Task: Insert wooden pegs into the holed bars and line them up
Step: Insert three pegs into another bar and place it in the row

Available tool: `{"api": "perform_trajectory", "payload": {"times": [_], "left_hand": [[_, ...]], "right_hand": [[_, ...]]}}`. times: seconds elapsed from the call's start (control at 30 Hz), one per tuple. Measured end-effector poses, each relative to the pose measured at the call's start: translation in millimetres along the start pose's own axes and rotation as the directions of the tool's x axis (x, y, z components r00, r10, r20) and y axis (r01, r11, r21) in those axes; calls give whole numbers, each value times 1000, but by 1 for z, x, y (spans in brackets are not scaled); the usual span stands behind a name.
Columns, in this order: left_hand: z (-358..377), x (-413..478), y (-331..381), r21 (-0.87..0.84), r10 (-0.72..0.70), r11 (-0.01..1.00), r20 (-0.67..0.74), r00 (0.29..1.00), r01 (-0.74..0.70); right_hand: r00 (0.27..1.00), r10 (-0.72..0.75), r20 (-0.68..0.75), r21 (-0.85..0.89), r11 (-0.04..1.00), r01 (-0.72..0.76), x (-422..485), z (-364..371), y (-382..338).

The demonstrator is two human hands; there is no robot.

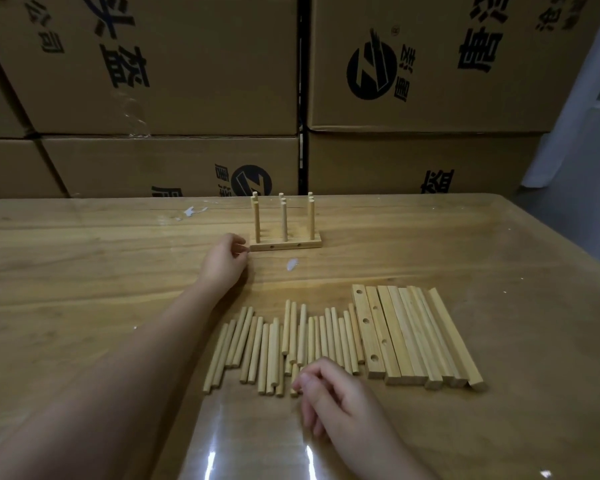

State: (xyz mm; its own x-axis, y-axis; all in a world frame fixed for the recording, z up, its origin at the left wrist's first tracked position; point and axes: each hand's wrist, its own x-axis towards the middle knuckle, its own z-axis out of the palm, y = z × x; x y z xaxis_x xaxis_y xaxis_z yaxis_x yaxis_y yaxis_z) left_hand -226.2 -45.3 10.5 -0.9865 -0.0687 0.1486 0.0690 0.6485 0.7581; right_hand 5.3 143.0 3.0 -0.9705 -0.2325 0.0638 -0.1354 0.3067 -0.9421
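Observation:
Several holed bars (pixel 285 244) stand side by side at the table's middle back, each with three upright pegs (pixel 284 220). My left hand (pixel 224 263) rests on the table with loosely curled fingers, its fingertips at the left end of the nearest bar and holding nothing. Several loose wooden pegs (pixel 267 344) lie in a row in front. My right hand (pixel 329 396) hovers over their near ends, fingers loosely curled, with the thumb against the end of one peg. Several loose holed bars (pixel 409 334) lie to the right of the pegs.
The wooden table (pixel 84 271) has a glossy cover with small white specks (pixel 291 264). Stacked cardboard boxes (pixel 174 81) form a wall right behind the table's back edge. The table's right edge runs diagonally at the right.

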Motion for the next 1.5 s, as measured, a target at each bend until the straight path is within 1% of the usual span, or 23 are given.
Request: {"api": "perform_trajectory", "payload": {"times": [0.1, 0.2, 0.3, 0.37, 0.43, 0.53, 0.57, 0.6, 0.63, 0.67, 0.7, 0.73, 0.77, 0.8, 0.87, 0.9, 0.97, 1.03, 1.1, 1.23, 1.37, 1.43, 1.5], "left_hand": [[-12, -44, 18, -193, 89, 977, -19, 996, -91], [-16, -98, 40, -371, 165, 913, -38, 986, -167], [-9, -153, 56, -566, 135, 818, 9, 991, -106], [-7, -182, 58, -607, 109, 793, 73, 991, -43], [-9, -201, 55, -594, 122, 805, 141, 982, -15], [-14, -215, 45, -620, 74, 785, 133, 988, 25], [-13, -217, 42, -623, 45, 780, 131, 990, 47], [-13, -219, 40, -617, 21, 784, 140, 990, 70], [-12, -220, 39, -604, 6, 792, 154, 988, 89], [-11, -220, 38, -589, 1, 802, 168, 986, 100], [-10, -219, 37, -575, 0, 811, 182, 983, 107], [-11, -217, 37, -565, -1, 817, 193, 981, 112], [-12, -216, 38, -560, -2, 820, 201, 980, 117], [-12, -215, 38, -559, -1, 821, 206, 979, 119], [-11, -216, 39, -550, 21, 829, 210, 977, 101], [-11, -216, 39, -546, 36, 833, 217, 976, 90], [-11, -215, 39, -546, 55, 834, 237, 970, 86], [-12, -213, 38, -559, 63, 825, 246, 967, 89], [-12, -211, 37, -569, 74, 818, 246, 966, 82], [-10, -209, 32, -581, 71, 808, 259, 963, 97], [-10, -207, 30, -591, 57, 797, 281, 958, 126], [-10, -207, 31, -590, 60, 797, 294, 954, 131], [-10, -207, 32, -582, 60, 801, 308, 949, 138]], "right_hand": [[1000, -3, -7, 7, 1000, 3, -1, 1, -2], [999, -10, -40, 38, 999, 11, -1, 2, 0], [998, -10, -66, 72, 997, 14, -1, 2, 1], [997, -20, -80, 75, 997, 26, -1, 3, 3], [995, -46, -84, 32, 998, 49, -3, 4, 5], [986, -110, -126, -73, 992, 102, -8, 8, 2], [968, -173, -184, -158, 977, 145, -11, 6, -1], [930, -268, -251, -291, 937, 191, -13, 1, -4], [870, -382, -313, -443, 869, 222, -14, -8, -7], [789, -484, -379, -557, 800, 224, -14, -20, -9], [707, -533, -465, -606, 773, 184, -15, -35, -9], [637, -516, -572, -599, 794, 105, -15, -49, -8], [590, -448, -671, -565, 825, -16, -14, -63, -5], [567, -348, -746, -517, 839, -166, -14, -75, -1], [562, -150, -814, -450, 774, -445, -11, -92, 14], [570, -61, -819, -425, 732, -532, -9, -97, 20], [585, 72, -808, -394, 672, -627, -7, -100, 27], [597, 125, -793, -397, 637, -661, -3, -101, 33], [606, 118, -787, -408, 637, -654, -1, -101, 36], [582, 46, -812, -368, 733, -572, -1, -103, 34], [562, 11, -827, -332, 797, -504, -3, -106, 31], [554, 24, -832, -303, 818, -489, -3, -108, 30], [568, 84, -819, -288, 796, -532, -1, -108, 30]]}}
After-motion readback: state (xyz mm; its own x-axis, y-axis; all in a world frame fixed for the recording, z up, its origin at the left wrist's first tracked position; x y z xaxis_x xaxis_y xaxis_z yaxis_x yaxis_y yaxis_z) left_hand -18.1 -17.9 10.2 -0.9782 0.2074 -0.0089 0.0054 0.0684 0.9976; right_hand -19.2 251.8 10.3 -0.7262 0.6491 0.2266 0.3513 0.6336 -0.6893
